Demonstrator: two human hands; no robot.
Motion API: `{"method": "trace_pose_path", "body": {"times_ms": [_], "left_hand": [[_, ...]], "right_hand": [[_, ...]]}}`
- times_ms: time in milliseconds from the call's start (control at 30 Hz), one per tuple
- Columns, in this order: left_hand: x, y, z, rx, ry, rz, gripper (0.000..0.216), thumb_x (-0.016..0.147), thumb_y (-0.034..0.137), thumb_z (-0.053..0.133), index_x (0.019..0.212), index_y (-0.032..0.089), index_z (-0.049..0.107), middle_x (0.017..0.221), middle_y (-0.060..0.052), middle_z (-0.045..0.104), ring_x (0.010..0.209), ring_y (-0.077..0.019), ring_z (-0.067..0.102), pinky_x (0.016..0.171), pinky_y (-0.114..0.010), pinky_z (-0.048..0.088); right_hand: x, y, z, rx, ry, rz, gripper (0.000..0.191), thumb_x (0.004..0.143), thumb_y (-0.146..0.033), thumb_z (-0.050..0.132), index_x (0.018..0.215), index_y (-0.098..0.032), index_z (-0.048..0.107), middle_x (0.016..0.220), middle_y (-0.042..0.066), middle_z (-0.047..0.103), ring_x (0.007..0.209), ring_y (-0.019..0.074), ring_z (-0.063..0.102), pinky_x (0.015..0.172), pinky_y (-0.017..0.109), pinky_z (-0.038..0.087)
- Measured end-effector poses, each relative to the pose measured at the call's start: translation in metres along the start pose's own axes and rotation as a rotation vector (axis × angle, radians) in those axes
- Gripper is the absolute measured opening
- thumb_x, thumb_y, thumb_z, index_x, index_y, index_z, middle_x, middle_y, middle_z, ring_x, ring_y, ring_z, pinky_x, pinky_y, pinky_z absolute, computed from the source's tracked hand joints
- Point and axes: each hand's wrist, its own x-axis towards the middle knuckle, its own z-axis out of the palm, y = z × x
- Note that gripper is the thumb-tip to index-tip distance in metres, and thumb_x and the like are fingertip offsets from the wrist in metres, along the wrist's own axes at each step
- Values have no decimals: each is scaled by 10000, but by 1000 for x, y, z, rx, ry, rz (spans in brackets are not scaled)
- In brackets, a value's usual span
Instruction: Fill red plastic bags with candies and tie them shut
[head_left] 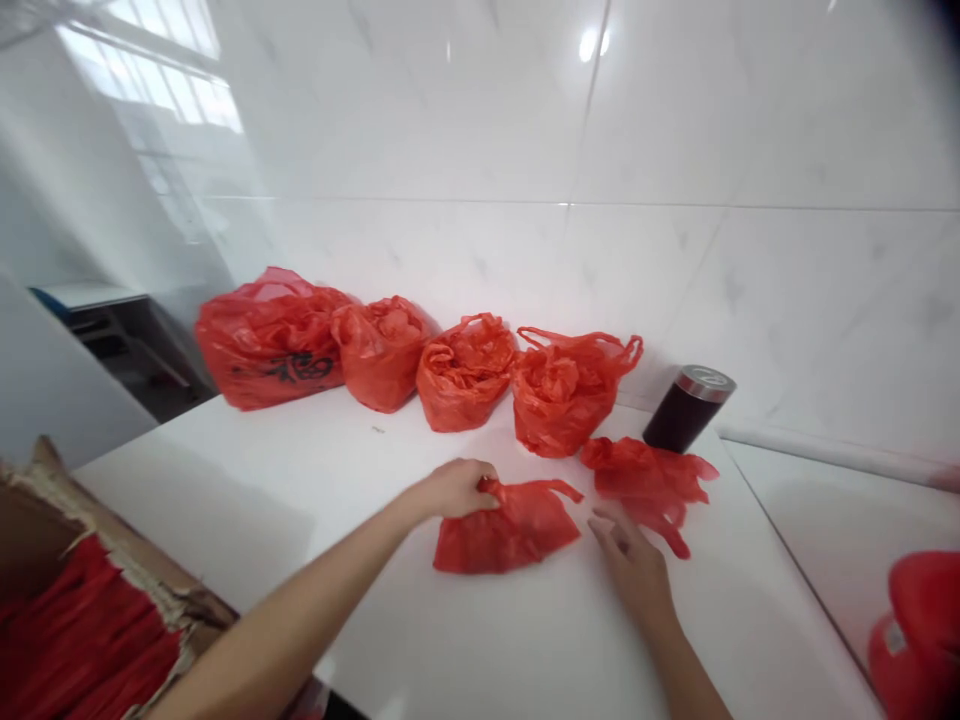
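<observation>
A flat red plastic bag [506,530] lies on the white counter [300,500] in front of me. My left hand [454,487] is closed on its top left corner, by the handles. My right hand [630,560] rests on the counter just right of that bag, fingers stretched out, holding nothing. A second crumpled red bag [649,480] lies just beyond my right hand.
Several stuffed red bags [465,370] stand in a row against the tiled wall. A dark cylinder with a metal lid [686,408] stands right of them. A torn cardboard box [150,585] holding red bags sits at the left. A red object [919,625] is at the right edge.
</observation>
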Motion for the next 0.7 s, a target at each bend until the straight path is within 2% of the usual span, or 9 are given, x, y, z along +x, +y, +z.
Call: {"method": "trace_pose_path", "body": {"times_ms": [67, 167, 233, 300, 433, 533, 600, 633, 700], "left_hand": [[-20, -19, -41, -28, -16, -47, 145, 710, 322, 673, 821, 233, 702, 816, 9, 724, 752, -183, 648, 676, -239, 480], [-60, -56, -99, -56, 52, -183, 181, 741, 371, 622, 826, 223, 681, 820, 24, 716, 751, -163, 632, 668, -216, 471], [-87, -87, -127, -67, 116, -298, 246, 752, 429, 599, 835, 206, 663, 791, 28, 707, 735, -153, 625, 653, -201, 473], [-112, -122, -145, -68, 198, -420, 355, 777, 496, 555, 916, 181, 643, 818, 26, 713, 761, -151, 630, 664, -201, 484], [-144, -190, -157, -13, 353, -651, 504, 723, 570, 583, 1007, 155, 608, 837, 21, 731, 781, -166, 645, 691, -237, 505], [-146, -218, -156, 104, 462, -784, 612, 692, 637, 583, 1037, 132, 580, 850, -29, 723, 761, -211, 656, 707, -322, 517], [-139, -217, -151, 200, 532, -778, 731, 663, 680, 586, 1169, 156, 526, 1024, -48, 703, 857, -250, 659, 769, -389, 514], [-132, -210, -147, 219, 559, -715, 773, 667, 694, 574, 1240, 183, 488, 1133, -43, 671, 936, -260, 648, 814, -403, 502], [-114, -185, -135, 151, 558, -532, 785, 685, 716, 541, 1303, 239, 457, 1289, -8, 594, 1078, -256, 602, 889, -381, 472]], "right_hand": [[0, 1, 0, -17, -18, 9, 405, 857, -596, 471, 1007, -263, 647, 614, -28, 535, 594, 175, 558, 580, 268, 463], [0, 1, 2, -52, -18, -16, 367, 865, -580, 449, 939, -275, 638, 620, -23, 547, 575, 178, 554, 549, 270, 447], [1, 2, 3, -73, -7, -26, 339, 869, -562, 440, 920, -287, 631, 623, -21, 566, 572, 183, 564, 539, 273, 440], [3, 2, 5, -95, -11, -22, 322, 867, -550, 436, 913, -296, 628, 615, -21, 574, 569, 190, 573, 529, 276, 435], [1, -6, 5, -126, -50, 12, 306, 873, -514, 422, 948, -288, 614, 652, -16, 604, 612, 197, 594, 563, 289, 447], [-12, -19, -4, -132, -180, 3, 281, 887, -466, 422, 1002, -280, 599, 666, -25, 607, 632, 187, 590, 596, 288, 443], [-22, -28, -17, -120, -309, -33, 255, 887, -456, 449, 981, -286, 613, 668, -34, 604, 618, 170, 575, 590, 274, 431], [-25, -32, -26, -113, -324, -46, 244, 888, -457, 459, 947, -286, 624, 684, -34, 612, 619, 163, 568, 593, 269, 428], [-24, -37, -48, -109, -202, -48, 257, 896, -464, 462, 892, -274, 635, 745, -24, 636, 639, 153, 562, 616, 268, 429]]}}
